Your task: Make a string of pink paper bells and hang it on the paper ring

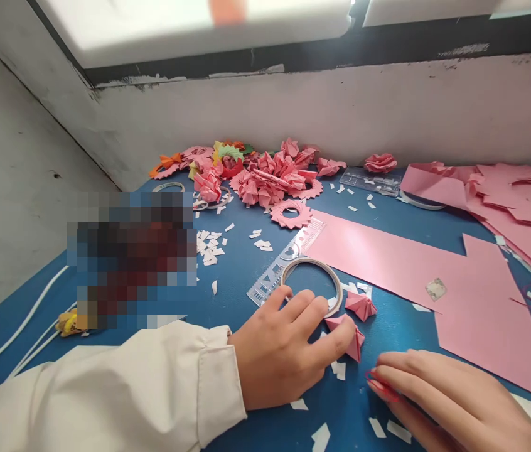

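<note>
Red thread (390, 395) is held at the fingertips of the right hand (463, 398), whose fingers are drawn close together low over the bench (246, 267); how firmly it is pinched between them is partly hidden. The fingers of the left hand (284, 355) are spread apart, with the index finger laid across the near folded pink piece (356, 346), so that only its edges are seen beyond the fingertip. The left thumb is hidden, and whether that piece is gripped from beneath cannot be told. The far folded pink piece (362, 306) is set just beyond it, clear of the fingers, and the right fingertips are placed near both pieces.

The near edge of a tape roll (339, 285) is overlapped by the other left fingers, and the roll is laid partly on a clear ruler (265, 284). To the right, a large pink sheet (402, 263) is spread flat on the bench, with a small grey square (435, 289) on it. White scraps (209, 248) are scattered about. Pink paper flowers (270, 179) are heaped by the wall, and a toothed pink ring (292, 205) is placed in front of them.
</note>
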### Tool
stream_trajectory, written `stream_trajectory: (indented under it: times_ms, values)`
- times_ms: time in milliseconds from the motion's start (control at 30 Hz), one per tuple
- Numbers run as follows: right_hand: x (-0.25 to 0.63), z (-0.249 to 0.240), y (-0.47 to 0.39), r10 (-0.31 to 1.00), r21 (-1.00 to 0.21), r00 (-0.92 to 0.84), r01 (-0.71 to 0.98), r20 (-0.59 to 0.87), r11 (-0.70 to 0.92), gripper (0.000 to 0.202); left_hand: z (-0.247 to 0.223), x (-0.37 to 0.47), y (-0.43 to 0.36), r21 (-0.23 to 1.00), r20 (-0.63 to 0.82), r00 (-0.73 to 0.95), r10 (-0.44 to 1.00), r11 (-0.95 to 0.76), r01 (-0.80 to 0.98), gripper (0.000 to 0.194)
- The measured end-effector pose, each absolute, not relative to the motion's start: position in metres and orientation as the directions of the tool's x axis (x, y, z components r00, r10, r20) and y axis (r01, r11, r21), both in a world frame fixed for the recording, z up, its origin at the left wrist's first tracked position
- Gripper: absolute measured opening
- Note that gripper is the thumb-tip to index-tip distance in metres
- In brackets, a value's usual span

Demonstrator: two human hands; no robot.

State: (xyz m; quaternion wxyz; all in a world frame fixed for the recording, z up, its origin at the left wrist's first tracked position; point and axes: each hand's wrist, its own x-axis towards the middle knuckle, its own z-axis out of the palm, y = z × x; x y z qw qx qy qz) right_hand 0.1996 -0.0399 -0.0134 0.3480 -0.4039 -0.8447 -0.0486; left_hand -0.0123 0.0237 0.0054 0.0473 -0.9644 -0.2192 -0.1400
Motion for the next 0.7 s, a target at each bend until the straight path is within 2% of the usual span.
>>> stream_trajectory:
  times_ms: [100,233,400,533,700]
  values:
    - [0.194,-0.013,-0.037,0.65,-0.206,-0.446,0.704,0.616,0.679,0.012,0.003,-0.014,0.022,-0.007,0.319,0.844,0.432,-0.889,0.458,0.034]
    - [0.184,-0.008,-0.031,0.618,-0.255,-0.472,0.626,0.628,0.737,0.022,-0.002,-0.016,0.02,0.032,0.355,0.812,0.464,-0.874,0.486,0.037]
    - [0.181,-0.007,-0.035,0.642,-0.263,-0.449,0.651,0.622,0.711,0.022,-0.005,-0.015,0.02,0.01,0.441,0.831,0.339,-0.928,0.373,0.037]
    - [0.182,-0.011,-0.041,0.675,-0.29,-0.491,0.646,0.551,0.706,0.027,-0.001,-0.013,0.022,-0.027,0.41,0.872,0.267,-0.952,0.305,0.031]
    - [0.179,-0.012,-0.039,0.624,-0.275,-0.504,0.602,0.597,0.749,0.014,0.005,-0.012,0.023,0.069,0.431,0.852,0.296,-0.953,0.296,0.022]
